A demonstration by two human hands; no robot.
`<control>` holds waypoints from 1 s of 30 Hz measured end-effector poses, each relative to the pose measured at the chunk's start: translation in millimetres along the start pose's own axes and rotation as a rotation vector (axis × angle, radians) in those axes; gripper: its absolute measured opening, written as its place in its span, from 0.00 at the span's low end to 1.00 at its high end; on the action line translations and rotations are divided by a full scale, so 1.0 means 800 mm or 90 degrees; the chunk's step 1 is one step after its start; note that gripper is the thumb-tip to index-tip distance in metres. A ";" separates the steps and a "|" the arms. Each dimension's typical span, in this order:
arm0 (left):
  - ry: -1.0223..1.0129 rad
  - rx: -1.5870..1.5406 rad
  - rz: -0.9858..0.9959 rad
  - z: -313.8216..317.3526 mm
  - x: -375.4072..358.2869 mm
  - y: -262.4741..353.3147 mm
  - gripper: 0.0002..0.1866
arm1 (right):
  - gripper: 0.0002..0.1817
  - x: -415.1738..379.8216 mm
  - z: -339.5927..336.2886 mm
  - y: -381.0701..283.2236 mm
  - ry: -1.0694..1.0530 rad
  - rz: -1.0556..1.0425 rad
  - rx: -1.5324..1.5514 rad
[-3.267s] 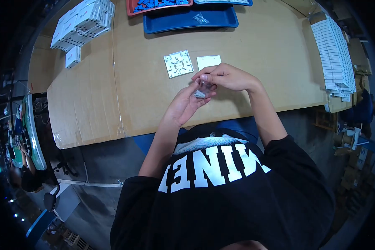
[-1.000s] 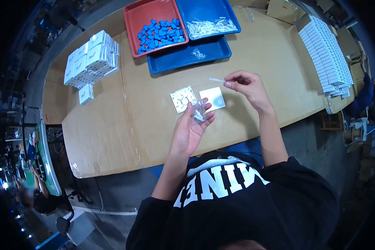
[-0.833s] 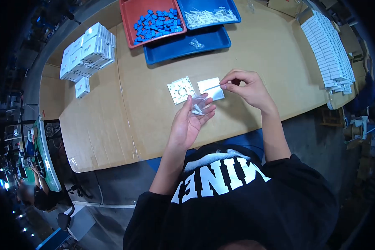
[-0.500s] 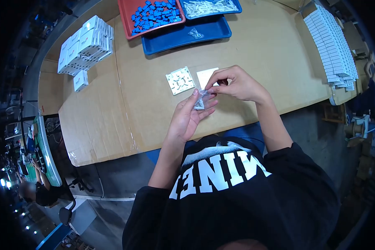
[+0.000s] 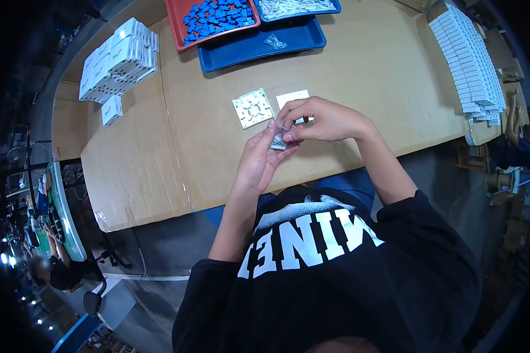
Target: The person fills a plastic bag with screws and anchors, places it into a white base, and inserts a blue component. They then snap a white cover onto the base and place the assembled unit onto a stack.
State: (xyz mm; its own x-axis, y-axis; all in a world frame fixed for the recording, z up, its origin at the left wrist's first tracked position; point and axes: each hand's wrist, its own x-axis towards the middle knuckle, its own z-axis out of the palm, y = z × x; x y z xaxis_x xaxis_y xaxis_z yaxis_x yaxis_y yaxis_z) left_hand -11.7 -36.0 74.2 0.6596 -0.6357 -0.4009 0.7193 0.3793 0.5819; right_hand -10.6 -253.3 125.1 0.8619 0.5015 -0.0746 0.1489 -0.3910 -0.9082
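Observation:
A small clear plastic bag (image 5: 278, 141) with pale pieces inside is held between both hands. My left hand (image 5: 261, 154) grips it from the left, thumb on top. The fingers of my right hand (image 5: 312, 120) pinch the bag's upper edge. Just beyond the hands, a white square plate with a raised pattern (image 5: 253, 109) lies on the cardboard-covered table. To its right is a flat white piece (image 5: 291, 97), partly hidden by my right hand.
A red tray (image 5: 181, 36) of blue parts, a blue tray (image 5: 334, 9) of white pieces and a nearer blue tray (image 5: 235, 57) with a small bag stand behind. White boxes (image 5: 121, 59) are stacked left, more (image 5: 468, 65) right. A person (image 5: 65, 270) sits far left.
My right fingers have moved in lower over the bag, closer to my left hand. The bag looks more bunched. The whole view has shifted slightly.

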 end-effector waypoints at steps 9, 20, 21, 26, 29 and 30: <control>0.024 0.320 0.213 0.004 -0.001 -0.009 0.20 | 0.07 0.001 -0.009 0.007 0.092 0.078 0.124; 0.136 0.309 0.311 0.007 0.004 -0.019 0.15 | 0.18 0.013 0.051 0.027 0.347 -0.027 0.414; 0.191 0.329 0.385 0.011 0.004 -0.019 0.13 | 0.18 0.012 0.053 0.023 0.346 -0.026 0.415; 0.197 0.291 0.408 0.020 -0.003 -0.006 0.11 | 0.20 0.009 0.057 0.015 0.308 0.012 0.408; 0.200 0.231 0.395 0.016 -0.002 -0.003 0.11 | 0.18 0.009 0.057 0.007 0.326 0.014 0.434; 0.212 0.208 0.402 0.015 -0.001 -0.004 0.12 | 0.18 0.011 0.059 0.010 0.327 0.014 0.433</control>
State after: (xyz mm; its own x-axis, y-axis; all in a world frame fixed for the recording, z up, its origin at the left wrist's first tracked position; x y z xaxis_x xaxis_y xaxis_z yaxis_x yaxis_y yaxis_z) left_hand -16.8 -44.4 81.2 0.9902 -0.1104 -0.0858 0.1196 0.3515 0.9285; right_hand -24.8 -215.7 97.9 0.9986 0.0232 -0.0484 -0.0525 0.2345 -0.9707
